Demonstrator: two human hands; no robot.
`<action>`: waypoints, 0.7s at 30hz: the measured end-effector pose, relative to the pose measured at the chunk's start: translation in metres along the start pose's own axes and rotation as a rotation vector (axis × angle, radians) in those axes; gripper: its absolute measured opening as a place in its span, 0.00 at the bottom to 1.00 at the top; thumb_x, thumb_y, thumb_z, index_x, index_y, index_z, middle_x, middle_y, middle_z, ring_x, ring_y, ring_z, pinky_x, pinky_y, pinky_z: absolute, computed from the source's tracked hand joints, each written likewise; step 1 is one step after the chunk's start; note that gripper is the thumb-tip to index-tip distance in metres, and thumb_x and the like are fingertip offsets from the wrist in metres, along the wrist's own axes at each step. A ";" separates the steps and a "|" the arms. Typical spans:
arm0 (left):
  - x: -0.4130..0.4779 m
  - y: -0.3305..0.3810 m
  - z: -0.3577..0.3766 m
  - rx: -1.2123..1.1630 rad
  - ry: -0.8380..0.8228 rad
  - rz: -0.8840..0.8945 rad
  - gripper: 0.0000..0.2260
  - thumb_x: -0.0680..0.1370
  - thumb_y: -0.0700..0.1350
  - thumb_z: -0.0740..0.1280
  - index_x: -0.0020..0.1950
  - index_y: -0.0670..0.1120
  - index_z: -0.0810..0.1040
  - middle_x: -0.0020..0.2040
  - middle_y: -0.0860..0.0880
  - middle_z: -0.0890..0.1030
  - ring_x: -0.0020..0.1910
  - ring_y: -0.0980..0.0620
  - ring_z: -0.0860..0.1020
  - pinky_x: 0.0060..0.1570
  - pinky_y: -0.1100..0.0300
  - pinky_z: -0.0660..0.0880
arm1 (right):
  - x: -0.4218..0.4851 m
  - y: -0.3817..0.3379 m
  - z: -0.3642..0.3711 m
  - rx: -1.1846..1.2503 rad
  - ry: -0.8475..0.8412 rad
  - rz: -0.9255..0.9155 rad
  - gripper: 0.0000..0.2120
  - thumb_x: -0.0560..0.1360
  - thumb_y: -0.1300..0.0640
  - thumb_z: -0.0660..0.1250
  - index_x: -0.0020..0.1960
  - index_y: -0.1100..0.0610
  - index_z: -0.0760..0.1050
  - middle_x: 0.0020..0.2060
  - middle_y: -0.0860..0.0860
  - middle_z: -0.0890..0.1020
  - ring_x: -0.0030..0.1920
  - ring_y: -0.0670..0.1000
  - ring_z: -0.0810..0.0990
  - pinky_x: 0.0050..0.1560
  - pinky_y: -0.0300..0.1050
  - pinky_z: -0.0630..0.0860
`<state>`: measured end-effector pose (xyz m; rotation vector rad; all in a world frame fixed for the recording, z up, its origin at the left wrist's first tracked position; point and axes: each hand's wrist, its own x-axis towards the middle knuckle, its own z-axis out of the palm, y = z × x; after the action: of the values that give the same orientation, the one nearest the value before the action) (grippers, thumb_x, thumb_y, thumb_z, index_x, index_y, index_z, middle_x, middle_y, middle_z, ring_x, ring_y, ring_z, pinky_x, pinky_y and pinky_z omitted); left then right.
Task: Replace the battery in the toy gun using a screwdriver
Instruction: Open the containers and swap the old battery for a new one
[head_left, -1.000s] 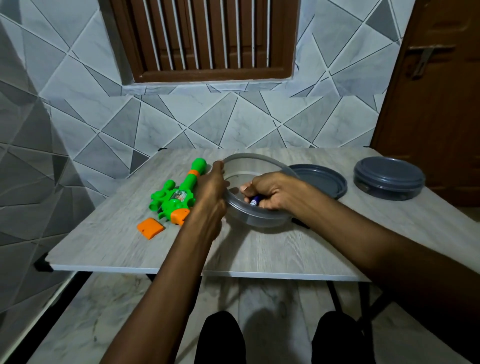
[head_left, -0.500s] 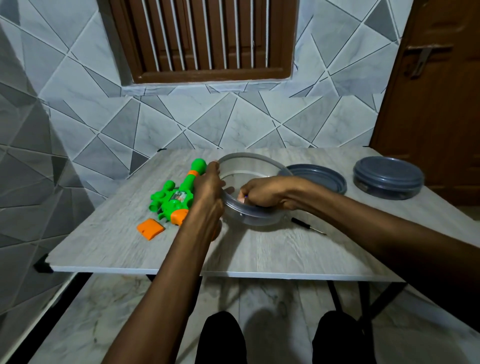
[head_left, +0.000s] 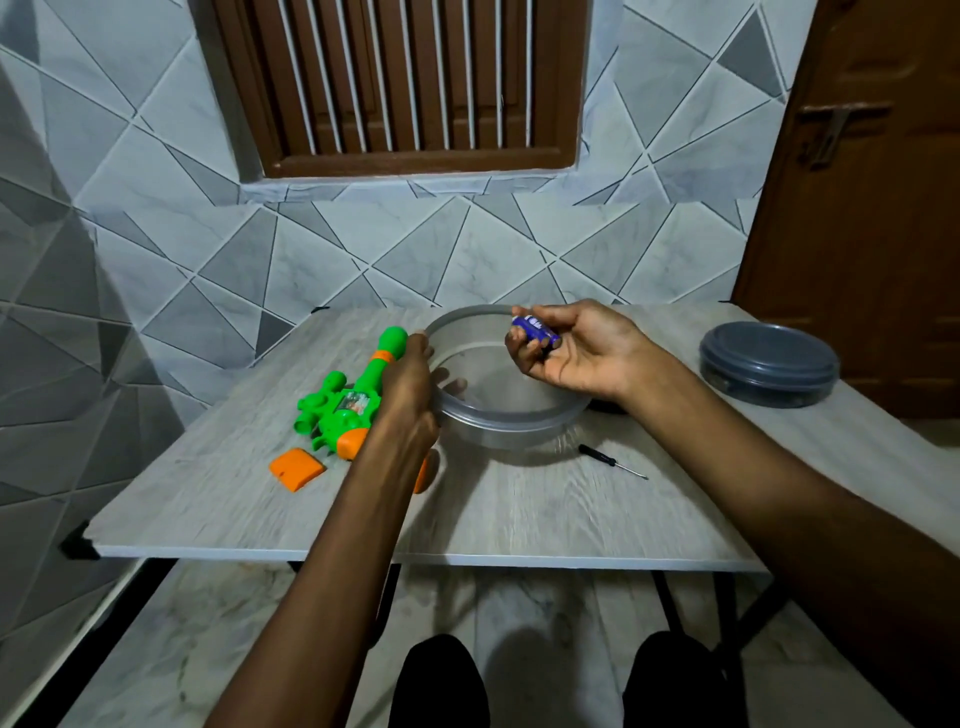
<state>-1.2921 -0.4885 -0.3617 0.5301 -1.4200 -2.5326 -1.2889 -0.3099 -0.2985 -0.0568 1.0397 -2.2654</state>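
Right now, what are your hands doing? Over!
Left hand grips clear container rim. Right hand holds blue battery above it. Toy gun lies flat, orange cover beside it. Left arm lies between battery and gun.

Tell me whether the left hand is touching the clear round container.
Touching. The head view shows the left hand gripping the clear round container at its left rim, fingers curled over the edge.

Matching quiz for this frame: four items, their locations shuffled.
1. blue battery
2. screwdriver
3. orange cover
4. clear container

A. lying on the table, just in front of the clear container
B. pinched in the right hand
C. rim gripped by the left hand
D. on the table beside the toy gun

Pairs: 1-B, 2-A, 3-D, 4-C
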 end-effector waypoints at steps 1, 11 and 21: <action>0.001 -0.001 0.000 0.001 -0.006 -0.006 0.19 0.79 0.55 0.63 0.65 0.47 0.76 0.68 0.42 0.74 0.60 0.38 0.77 0.25 0.57 0.78 | -0.001 -0.002 -0.003 0.059 0.018 -0.036 0.06 0.79 0.63 0.56 0.46 0.63 0.71 0.37 0.58 0.72 0.36 0.50 0.73 0.29 0.37 0.71; 0.003 -0.009 0.004 0.049 -0.035 -0.004 0.16 0.80 0.56 0.61 0.62 0.47 0.76 0.65 0.42 0.76 0.62 0.40 0.78 0.29 0.55 0.81 | -0.003 -0.013 -0.023 -0.026 0.019 -0.186 0.12 0.80 0.67 0.53 0.53 0.59 0.75 0.35 0.56 0.73 0.29 0.49 0.70 0.28 0.36 0.71; 0.019 -0.013 0.002 0.034 -0.025 -0.007 0.19 0.79 0.56 0.63 0.66 0.47 0.75 0.68 0.43 0.74 0.63 0.39 0.76 0.44 0.46 0.80 | -0.018 -0.038 -0.057 -0.078 0.127 -0.182 0.12 0.80 0.54 0.58 0.40 0.57 0.71 0.30 0.52 0.71 0.25 0.46 0.70 0.20 0.32 0.63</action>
<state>-1.3099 -0.4864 -0.3755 0.5118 -1.4748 -2.5338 -1.3115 -0.2430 -0.3076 -0.0425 1.2341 -2.4160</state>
